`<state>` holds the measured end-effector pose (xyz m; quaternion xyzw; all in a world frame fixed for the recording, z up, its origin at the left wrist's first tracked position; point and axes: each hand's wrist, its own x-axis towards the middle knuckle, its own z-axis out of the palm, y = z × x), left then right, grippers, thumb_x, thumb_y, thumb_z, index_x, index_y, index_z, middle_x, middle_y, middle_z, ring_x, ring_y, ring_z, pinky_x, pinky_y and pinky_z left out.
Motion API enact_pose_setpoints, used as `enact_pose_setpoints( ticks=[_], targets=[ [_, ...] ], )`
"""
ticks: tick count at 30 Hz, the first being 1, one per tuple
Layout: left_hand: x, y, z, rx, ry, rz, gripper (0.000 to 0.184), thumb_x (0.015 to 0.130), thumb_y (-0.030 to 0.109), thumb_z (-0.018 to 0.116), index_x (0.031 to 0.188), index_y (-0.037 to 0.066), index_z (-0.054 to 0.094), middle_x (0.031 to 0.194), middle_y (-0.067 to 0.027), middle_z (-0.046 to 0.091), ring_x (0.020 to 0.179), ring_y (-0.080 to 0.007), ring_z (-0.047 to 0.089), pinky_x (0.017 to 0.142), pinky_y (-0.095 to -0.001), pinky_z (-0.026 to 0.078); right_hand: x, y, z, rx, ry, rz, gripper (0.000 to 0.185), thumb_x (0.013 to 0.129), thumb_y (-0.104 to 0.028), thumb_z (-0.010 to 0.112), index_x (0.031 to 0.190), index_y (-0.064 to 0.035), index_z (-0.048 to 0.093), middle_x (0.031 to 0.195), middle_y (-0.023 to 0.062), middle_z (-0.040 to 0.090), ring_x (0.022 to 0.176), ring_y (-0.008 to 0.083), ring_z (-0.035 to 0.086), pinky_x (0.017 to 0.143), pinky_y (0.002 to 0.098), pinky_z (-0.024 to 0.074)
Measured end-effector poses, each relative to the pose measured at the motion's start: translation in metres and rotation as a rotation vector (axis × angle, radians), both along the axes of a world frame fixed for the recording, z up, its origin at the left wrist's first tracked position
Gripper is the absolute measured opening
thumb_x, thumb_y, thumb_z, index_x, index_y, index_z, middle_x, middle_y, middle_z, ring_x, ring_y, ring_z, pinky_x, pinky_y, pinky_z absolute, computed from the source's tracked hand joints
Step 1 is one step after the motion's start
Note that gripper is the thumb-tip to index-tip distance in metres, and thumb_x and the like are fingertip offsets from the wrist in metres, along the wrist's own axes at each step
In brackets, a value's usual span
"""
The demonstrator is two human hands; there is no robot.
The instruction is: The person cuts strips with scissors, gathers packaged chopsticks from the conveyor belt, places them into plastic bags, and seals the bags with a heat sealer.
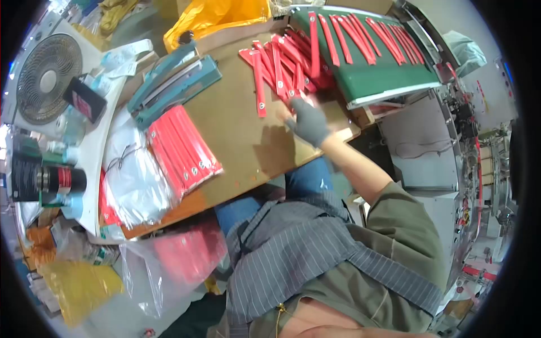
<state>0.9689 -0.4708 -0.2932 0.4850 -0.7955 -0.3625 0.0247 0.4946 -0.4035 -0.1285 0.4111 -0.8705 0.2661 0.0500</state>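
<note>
My right hand [309, 121], in a grey glove with bare fingertips, is at the near edge of a loose pile of slim red packets [279, 70]. Its fingers are apart and slightly blurred, close to the packets' lower ends; whether they touch one is unclear. No packet shows in its grip. My left hand is out of sight. A neat row of red packets [183, 149] lies at the left of the brown tabletop [225, 118]. Beside it is a stack of clear plastic bags [135, 174].
A teal bag sealer [180, 90] stands at the back left. Several red packets lie on a green conveyor belt [372, 81] at the back right. A fan [48, 79] and a dark flask [62, 179] stand left. A plastic bag of red packets [186, 253] hangs below the table edge.
</note>
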Motion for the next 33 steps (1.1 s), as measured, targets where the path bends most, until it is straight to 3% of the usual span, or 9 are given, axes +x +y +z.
enact_pose_setpoints(
  ticks=[2, 3, 5, 11, 21, 26, 28, 30, 33],
  targets=[
    [-0.012, 0.000, -0.002, 0.022, -0.030, 0.020, 0.028, 0.095, 0.028, 0.055, 0.097, 0.001, 0.063, 0.078, -0.0115, 0.064, 0.066, -0.0242, 0.058, 0.060, -0.0384, 0.048, 0.019, 0.007, -0.015, 0.162, -0.017, 0.291, 0.041, 0.085, -0.035, 0.059, 0.112, -0.0042, 0.054, 0.109, 0.0174, 0.057, 0.104, 0.0368, 0.054, 0.089, 0.0460, 0.0433],
    [-0.019, -0.002, -0.004, 0.029, -0.046, 0.029, 0.028, 0.095, 0.028, 0.055, 0.097, 0.001, 0.063, 0.078, -0.0118, 0.064, 0.066, -0.0245, 0.058, 0.060, -0.0387, 0.048, 0.022, 0.014, -0.047, 0.014, 0.127, 0.413, 0.050, 0.084, -0.036, 0.061, 0.121, -0.0033, 0.053, 0.118, 0.0203, 0.055, 0.113, 0.0375, 0.051, 0.098, 0.0472, 0.0399],
    [-0.032, -0.011, -0.006, 0.042, -0.070, 0.043, 0.029, 0.095, 0.028, 0.054, 0.098, 0.000, 0.063, 0.078, -0.0124, 0.064, 0.067, -0.0249, 0.058, 0.061, -0.0392, 0.048, 0.029, 0.018, -0.035, 0.082, 0.104, 0.409, 0.060, 0.081, -0.036, 0.063, 0.130, -0.0045, 0.049, 0.132, 0.0225, 0.047, 0.123, 0.0387, 0.045, 0.107, 0.0490, 0.0335],
    [-0.035, -0.031, 0.001, 0.075, -0.133, 0.052, 0.031, 0.094, 0.028, 0.054, 0.098, -0.001, 0.062, 0.080, -0.0142, 0.064, 0.068, -0.0264, 0.058, 0.061, -0.0409, 0.048, 0.028, 0.017, -0.029, 0.114, 0.083, 0.400, 0.061, 0.080, -0.037, 0.064, 0.129, -0.0043, 0.049, 0.134, 0.0211, 0.046, 0.124, 0.0386, 0.044, 0.107, 0.0500, 0.0330],
    [-0.012, -0.032, -0.007, -0.013, 0.001, 0.073, 0.034, 0.094, 0.029, 0.053, 0.099, -0.003, 0.062, 0.083, -0.0172, 0.063, 0.070, -0.0289, 0.059, 0.062, -0.0436, 0.047, 0.036, 0.034, -0.049, -0.098, 0.048, 0.400, 0.050, 0.082, -0.037, 0.060, 0.117, -0.0016, 0.054, 0.126, 0.0223, 0.049, 0.120, 0.0398, 0.045, 0.102, 0.0498, 0.0355],
    [-0.006, -0.105, 0.060, 0.021, 0.138, 0.204, 0.035, 0.093, 0.029, 0.053, 0.099, -0.004, 0.062, 0.084, -0.0187, 0.063, 0.071, -0.0301, 0.059, 0.062, -0.0449, 0.047, 0.041, 0.031, -0.075, -0.186, 0.183, 0.317, 0.049, 0.083, -0.037, 0.059, 0.117, -0.0023, 0.054, 0.127, 0.0204, 0.050, 0.122, 0.0386, 0.045, 0.105, 0.0487, 0.0348],
    [0.000, -0.156, 0.095, -0.130, 0.284, 0.275, 0.036, 0.093, 0.030, 0.053, 0.099, -0.005, 0.062, 0.085, -0.0193, 0.063, 0.072, -0.0306, 0.059, 0.062, -0.0454, 0.047, 0.047, 0.035, -0.083, -0.212, 0.164, 0.279, 0.050, 0.082, -0.039, 0.059, 0.116, -0.0025, 0.054, 0.129, 0.0212, 0.050, 0.125, 0.0380, 0.044, 0.107, 0.0491, 0.0329],
    [-0.002, -0.224, 0.096, -0.495, 0.518, 0.230, 0.027, 0.089, 0.025, 0.058, 0.094, -0.002, 0.060, 0.085, -0.0120, 0.060, 0.076, -0.0219, 0.057, 0.066, -0.0333, 0.045, 0.049, 0.034, -0.084, -0.216, 0.148, 0.254, 0.051, 0.082, -0.040, 0.059, 0.116, -0.0029, 0.055, 0.130, 0.0213, 0.050, 0.127, 0.0374, 0.043, 0.108, 0.0493, 0.0315],
    [-0.035, -0.275, 0.110, -0.897, 0.150, -0.061, 0.029, 0.084, 0.026, 0.065, 0.090, -0.001, 0.058, 0.082, -0.0091, 0.059, 0.072, -0.0188, 0.053, 0.066, -0.0304, 0.043, 0.049, 0.040, -0.084, -0.183, 0.126, 0.252, 0.051, 0.083, -0.041, 0.058, 0.118, -0.0034, 0.054, 0.131, 0.0204, 0.049, 0.128, 0.0369, 0.042, 0.109, 0.0494, 0.0303]
  ],
)
